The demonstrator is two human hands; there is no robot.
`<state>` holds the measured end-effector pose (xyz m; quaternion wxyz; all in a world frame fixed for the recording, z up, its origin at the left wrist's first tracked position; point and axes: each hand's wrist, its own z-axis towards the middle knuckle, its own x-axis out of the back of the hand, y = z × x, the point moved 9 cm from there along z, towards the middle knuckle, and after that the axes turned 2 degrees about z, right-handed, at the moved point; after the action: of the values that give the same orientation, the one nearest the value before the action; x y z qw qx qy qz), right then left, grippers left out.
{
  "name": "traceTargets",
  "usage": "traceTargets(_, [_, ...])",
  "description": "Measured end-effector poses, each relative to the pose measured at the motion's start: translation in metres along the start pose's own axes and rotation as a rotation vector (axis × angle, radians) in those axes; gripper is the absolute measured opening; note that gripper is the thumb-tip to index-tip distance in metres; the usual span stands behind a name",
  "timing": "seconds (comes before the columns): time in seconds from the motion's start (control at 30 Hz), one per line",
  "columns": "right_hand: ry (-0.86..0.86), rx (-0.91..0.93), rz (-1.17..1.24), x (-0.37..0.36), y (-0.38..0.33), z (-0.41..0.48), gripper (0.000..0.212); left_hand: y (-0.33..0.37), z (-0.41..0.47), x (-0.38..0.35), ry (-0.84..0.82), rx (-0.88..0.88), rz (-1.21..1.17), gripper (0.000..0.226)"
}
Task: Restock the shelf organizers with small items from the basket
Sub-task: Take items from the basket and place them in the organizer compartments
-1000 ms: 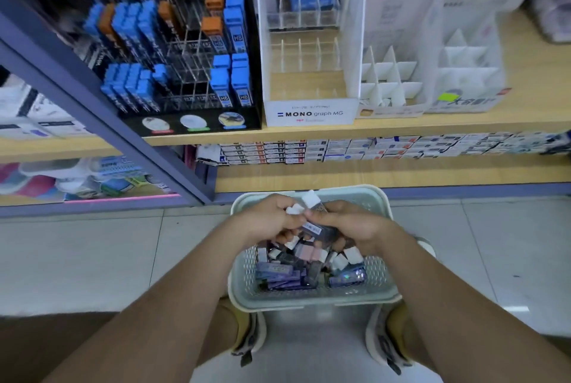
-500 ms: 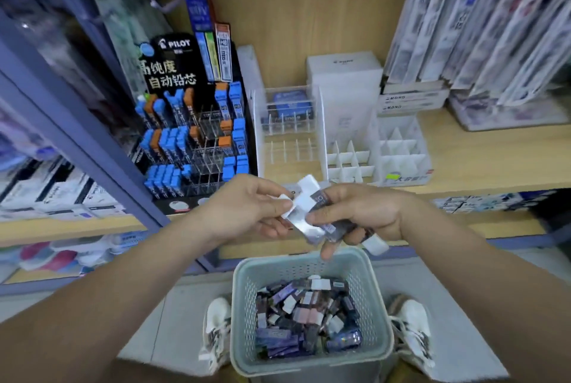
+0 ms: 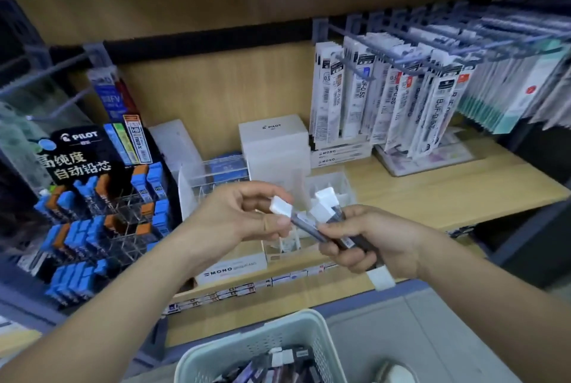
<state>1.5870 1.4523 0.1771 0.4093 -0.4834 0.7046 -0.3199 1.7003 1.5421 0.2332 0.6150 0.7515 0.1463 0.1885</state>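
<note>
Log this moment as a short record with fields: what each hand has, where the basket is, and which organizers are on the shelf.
left hand: pinches one white-capped lead case near its cap
right hand: grips a bundle of lead cases
basket: below the hands, holding more cases
shelf organizers: Pilot lead rack at left; clear MONO organizer and white divided organizer behind the hands
stage: cases held in front of the shelf, not in any slot
</note>
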Motion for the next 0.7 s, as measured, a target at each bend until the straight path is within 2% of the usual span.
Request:
traceTargets(0.07, [0.133, 0.022, -0.014, 0.021, -0.005, 0.0, 0.014, 0.004, 0.013, 0.002, 0.076, -0.031, 0.072, 0.025])
traceTargets(0.2, [0.667, 0.161, -0.249, 0.092, -0.018, -0.005, 0.029, 0.009, 0.043, 0.005, 0.172, -0.078, 0.228, 0.006])
traceTargets(0.27, [0.854, 0.173, -0.325, 0.12, -0.014, -0.007, 0.031, 0.006, 0.055, 0.004, 0.177, -0.085, 0.272, 0.01])
traceTargets(0.43, [0.904, 0.041, -0.584, 0.134, 0.009, 0.012, 0.024, -0.006, 0.073, 0.001, 0.15, -0.075, 0.298, 0.011])
traceTargets(0.5, [0.936, 0.046, -0.605, 0.137, 0.009, 0.012, 0.021, -0.005, 0.078, 0.007, 0.2, -0.084, 0.262, 0.011])
traceTargets(0.57, [0.953, 0.04, -0.607, 0.14, 0.008, 0.009, 0.027, 0.0, 0.083, 0.01, 0.241, -0.109, 0.267, 0.003])
traceTargets(0.7, [0.949, 0.002, -0.633, 0.148, 0.011, 0.001, 0.027, 0.018, 0.107, -0.003, 0.269, -0.222, 0.47, 0.004])
